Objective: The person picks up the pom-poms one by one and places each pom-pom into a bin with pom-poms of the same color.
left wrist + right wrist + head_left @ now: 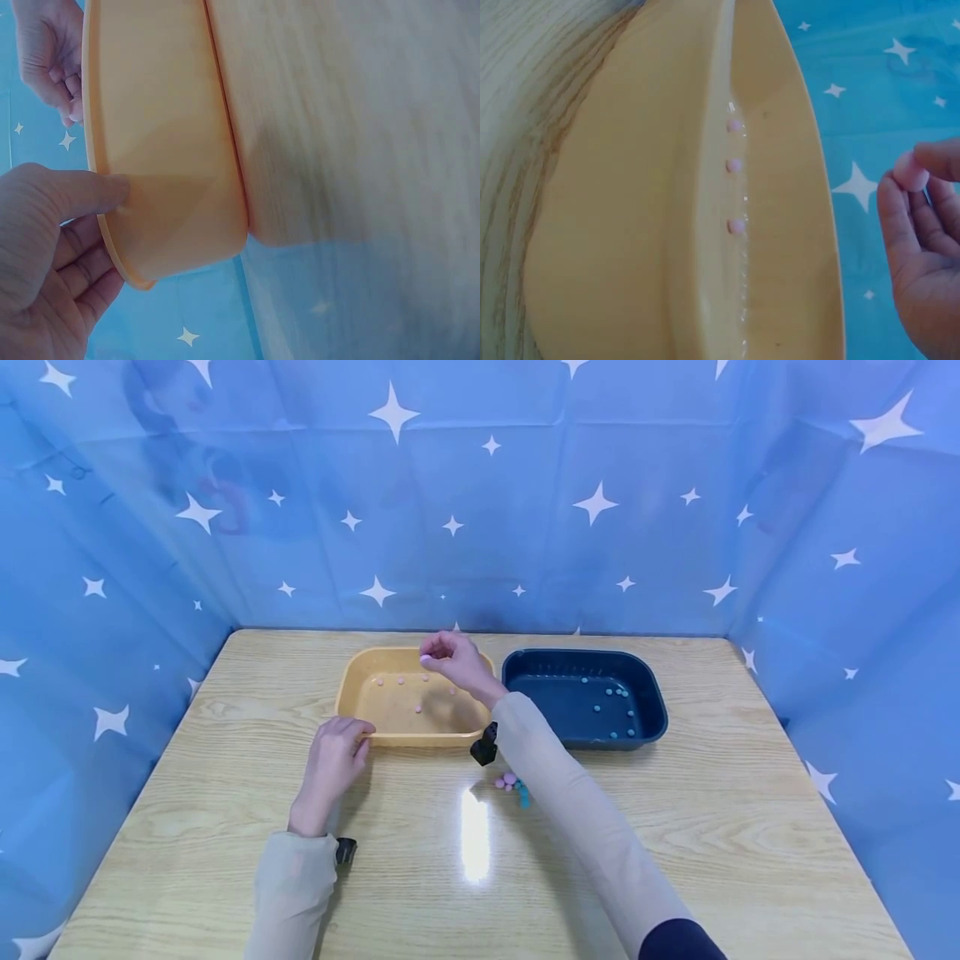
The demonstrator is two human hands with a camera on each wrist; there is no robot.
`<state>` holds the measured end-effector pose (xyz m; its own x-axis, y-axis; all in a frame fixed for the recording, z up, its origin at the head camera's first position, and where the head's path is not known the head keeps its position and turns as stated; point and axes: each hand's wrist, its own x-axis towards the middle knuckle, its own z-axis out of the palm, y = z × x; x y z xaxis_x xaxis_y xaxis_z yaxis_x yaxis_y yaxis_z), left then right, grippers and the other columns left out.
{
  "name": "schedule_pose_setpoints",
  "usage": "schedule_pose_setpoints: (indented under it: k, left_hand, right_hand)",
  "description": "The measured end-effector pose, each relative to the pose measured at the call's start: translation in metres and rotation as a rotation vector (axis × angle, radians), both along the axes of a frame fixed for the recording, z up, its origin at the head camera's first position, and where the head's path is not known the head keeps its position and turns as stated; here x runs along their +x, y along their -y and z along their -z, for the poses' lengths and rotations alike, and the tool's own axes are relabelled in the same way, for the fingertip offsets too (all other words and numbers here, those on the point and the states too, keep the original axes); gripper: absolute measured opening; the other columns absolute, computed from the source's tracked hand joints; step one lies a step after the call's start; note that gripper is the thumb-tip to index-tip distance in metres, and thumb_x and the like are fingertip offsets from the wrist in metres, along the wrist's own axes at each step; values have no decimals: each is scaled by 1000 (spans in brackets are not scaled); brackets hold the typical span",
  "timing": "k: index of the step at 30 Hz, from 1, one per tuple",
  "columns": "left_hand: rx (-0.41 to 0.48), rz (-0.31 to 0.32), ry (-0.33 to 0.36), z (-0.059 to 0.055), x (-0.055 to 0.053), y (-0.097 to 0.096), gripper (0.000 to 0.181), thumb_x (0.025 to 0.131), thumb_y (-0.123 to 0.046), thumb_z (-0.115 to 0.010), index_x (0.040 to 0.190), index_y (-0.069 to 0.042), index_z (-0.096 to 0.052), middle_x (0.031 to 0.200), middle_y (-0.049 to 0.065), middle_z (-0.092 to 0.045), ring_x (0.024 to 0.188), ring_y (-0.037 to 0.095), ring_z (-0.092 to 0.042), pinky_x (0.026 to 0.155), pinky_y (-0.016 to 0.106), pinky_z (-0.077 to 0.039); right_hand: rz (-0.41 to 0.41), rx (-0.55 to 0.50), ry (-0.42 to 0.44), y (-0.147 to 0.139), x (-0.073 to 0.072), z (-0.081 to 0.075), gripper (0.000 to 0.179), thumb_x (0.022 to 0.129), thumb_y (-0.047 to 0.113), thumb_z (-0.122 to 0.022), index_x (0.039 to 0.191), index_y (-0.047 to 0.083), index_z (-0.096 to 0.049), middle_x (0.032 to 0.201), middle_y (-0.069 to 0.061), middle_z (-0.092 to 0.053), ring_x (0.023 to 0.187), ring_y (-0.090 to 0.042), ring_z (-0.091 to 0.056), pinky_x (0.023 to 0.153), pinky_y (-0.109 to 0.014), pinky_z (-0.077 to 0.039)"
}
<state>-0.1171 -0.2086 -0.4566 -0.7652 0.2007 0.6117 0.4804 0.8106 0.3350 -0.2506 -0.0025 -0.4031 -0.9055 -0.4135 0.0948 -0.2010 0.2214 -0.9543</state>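
Between thumb and fingertips, my right hand [463,667] pinches a small pink ball [910,172], held above the far part of a yellow-orange tray [416,740]. Inside that tray lie several pink balls [736,226], spread apart. My left hand [335,763] grips the tray's near left rim; in the left wrist view its thumb [112,191] presses the outer wall while the fingers go over the rim. To the right stands a dark blue tray [611,745] holding several teal balls [597,708].
On the wooden table [225,793], in front of the trays, is a small cluster of pink balls [510,778] and teal balls [524,800], close beside my right sleeve [577,810]. A blue curtain [480,560] with white stars hangs behind the table and along both sides.
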Motion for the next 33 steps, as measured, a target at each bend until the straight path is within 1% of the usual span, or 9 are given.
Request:
schedule_pose_setpoints:
  k: [7,14,18,26,33]
  left_hand:
    - [-2,4,8,1,-1,-1,21,66,11,-71,82,0,-65,79,13,-66,75,32,-58,78,48,-45]
    - [-5,1,8,-1,-1,-1,20,66,11,-71,81,0,-65,79,13,-66,76,32,-58,79,48,-45]
    - [-3,3,2,-1,-1,-1,21,65,12,-71,81,0,-65,79,13,-66,76,32,-59,78,48,-45]
    - [-4,3,0,0,0,0,20,66,11,-71,81,0,-65,79,13,-66,75,31,-58,77,48,-45]
    - [7,7,-3,-1,0,-1,21,65,12,-71,81,0,-65,78,13,-66,74,32,-58,76,48,-45]
  right_hand:
    - [-3,-8,-7,0,0,5,11,86,2,-63,96,-2,-61,90,-10,-61,81,-17,-55,74,-22,-46]
    - [42,15,35,0,-1,10,11,86,3,-64,97,0,-61,93,-9,-61,85,-17,-56,78,-23,-48]
    - [52,31,48,0,-1,11,12,87,4,-64,98,1,-61,95,-10,-61,86,-18,-56,79,-24,-48]
    - [36,0,72,-3,3,5,15,87,5,-64,100,1,-61,97,-10,-62,87,-19,-57,82,-24,-49]
    - [4,-59,33,-12,11,-6,17,86,7,-65,101,0,-62,97,-10,-62,89,-18,-59,83,-26,-48]
